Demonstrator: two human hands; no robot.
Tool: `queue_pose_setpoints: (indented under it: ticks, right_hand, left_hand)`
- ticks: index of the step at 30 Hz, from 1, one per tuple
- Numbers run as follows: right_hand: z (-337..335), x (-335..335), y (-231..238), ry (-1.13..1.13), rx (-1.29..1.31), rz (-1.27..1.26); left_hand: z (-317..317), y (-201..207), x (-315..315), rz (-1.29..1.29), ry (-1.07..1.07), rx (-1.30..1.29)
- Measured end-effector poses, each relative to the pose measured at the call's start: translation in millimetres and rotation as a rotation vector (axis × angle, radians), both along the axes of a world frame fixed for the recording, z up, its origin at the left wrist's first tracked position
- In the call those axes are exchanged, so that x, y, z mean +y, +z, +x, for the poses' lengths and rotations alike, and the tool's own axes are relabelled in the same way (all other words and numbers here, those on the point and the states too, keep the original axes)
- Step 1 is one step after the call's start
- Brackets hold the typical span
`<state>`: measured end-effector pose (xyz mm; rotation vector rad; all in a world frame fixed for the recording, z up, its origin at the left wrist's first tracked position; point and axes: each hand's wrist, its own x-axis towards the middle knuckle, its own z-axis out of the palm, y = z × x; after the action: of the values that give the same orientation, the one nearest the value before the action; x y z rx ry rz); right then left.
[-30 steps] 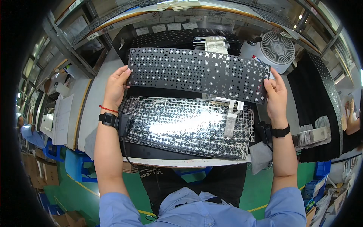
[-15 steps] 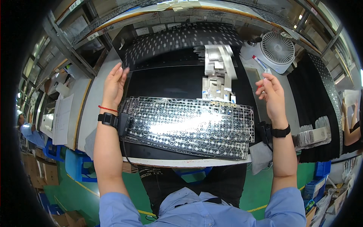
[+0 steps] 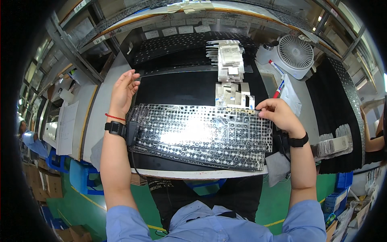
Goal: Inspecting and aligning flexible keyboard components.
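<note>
A pile of clear keyboard membrane sheets [image 3: 193,129] with printed circuit traces lies on the black work surface in front of me, glaring under the light. My right hand [image 3: 278,115] is closed in a pinch at the far right corner of the top sheet. My left hand [image 3: 125,90] is raised past the pile's far left corner, fingers apart and loosely curved, with nothing in it. Beyond the pile, silvery connector tails [image 3: 230,60] hang over from a stack of black dotted sheets [image 3: 173,48].
At the back right stands a white fan [image 3: 296,54]. Red-capped markers [image 3: 279,88] and a white plastic bag [image 3: 291,97] lie beside my right hand. More dark sheets [image 3: 332,92] are stacked farther right. A metal shelf [image 3: 76,52] rises at the left.
My right hand has come down and inward to the membrane pile's corner. The far dotted sheet and its tails, blurred before, have settled, the tails farther left. My left hand has barely moved.
</note>
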<state>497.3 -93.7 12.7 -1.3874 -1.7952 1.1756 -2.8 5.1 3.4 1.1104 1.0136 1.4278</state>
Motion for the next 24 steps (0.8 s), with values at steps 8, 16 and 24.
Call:
queue_pose_setpoints:
  ticks: [8, 16, 24]
  right_hand:
    - [4, 6, -6, -0.088, -0.012, 0.145]
    - [5, 9, -9, -0.077, -0.009, 0.132]
    - [4, 2, 0, -0.069, -0.016, 0.157]
  left_hand:
    - [57, 36, 0, 0.157, -0.035, 0.577]
    - [118, 42, 89, 0.716, 0.131, 1.535]
    - [130, 39, 110, 0.556, 0.094, 1.537]
